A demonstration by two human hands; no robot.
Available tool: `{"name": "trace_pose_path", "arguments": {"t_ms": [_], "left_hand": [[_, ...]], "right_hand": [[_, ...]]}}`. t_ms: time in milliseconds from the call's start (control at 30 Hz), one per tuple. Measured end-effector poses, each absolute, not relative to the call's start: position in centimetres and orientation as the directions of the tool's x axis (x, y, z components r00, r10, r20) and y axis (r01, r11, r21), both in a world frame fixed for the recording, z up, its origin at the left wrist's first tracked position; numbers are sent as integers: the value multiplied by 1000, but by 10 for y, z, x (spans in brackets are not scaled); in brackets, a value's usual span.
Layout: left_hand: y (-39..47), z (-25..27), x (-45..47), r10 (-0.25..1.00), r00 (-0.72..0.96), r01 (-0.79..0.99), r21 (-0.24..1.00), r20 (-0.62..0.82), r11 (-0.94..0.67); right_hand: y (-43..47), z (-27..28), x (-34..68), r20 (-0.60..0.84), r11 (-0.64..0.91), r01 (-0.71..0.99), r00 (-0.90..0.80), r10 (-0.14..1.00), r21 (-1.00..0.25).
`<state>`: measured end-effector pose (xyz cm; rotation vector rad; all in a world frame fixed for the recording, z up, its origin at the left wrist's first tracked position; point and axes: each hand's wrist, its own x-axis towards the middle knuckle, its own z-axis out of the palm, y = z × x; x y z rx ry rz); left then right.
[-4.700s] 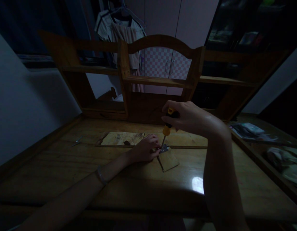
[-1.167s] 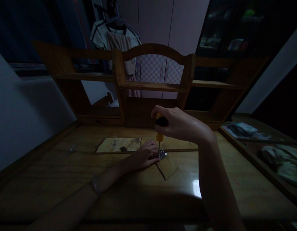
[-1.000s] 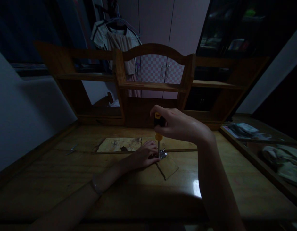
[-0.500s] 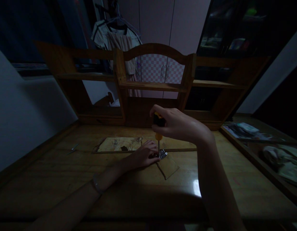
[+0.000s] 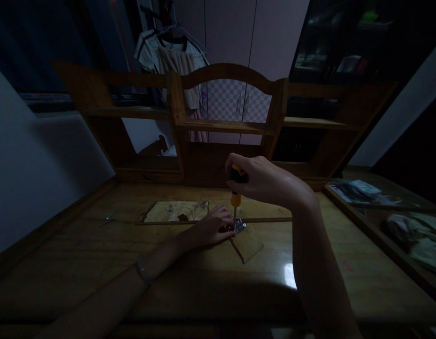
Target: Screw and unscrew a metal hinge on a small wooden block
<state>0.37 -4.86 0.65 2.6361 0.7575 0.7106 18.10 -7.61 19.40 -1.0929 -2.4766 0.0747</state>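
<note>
yellow-and-black screwdriver, silvery fitting, pink-and-white checked doors, brown shelf

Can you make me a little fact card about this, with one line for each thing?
Right hand: grips a yellow-and-black screwdriver
Screwdriver: points down at a small metal part
Left hand: fingertips close by the metal part
Small board: mostly nearer the person than the metal part
Long board: on the table, partly hidden by the left hand
Background: wooden shelves, hanging shirt

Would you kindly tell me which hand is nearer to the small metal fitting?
Left. The left hand is right beside the metal fitting, at its left edge; the right hand is higher above it, its grip around the screwdriver.
</note>
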Motion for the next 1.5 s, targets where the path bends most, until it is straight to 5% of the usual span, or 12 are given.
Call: {"name": "trace_pose_path", "arguments": {"t_ms": [1167,1500], "left_hand": [[-44,2,5,682,560,458,510,470,-728],[-31,5,1,706,503,503,496,498,-708]], "right_hand": [[-86,212,191,513,675,710,-510,690,-202],[-102,227,208,652,678,694,-400,644,-243]]}}
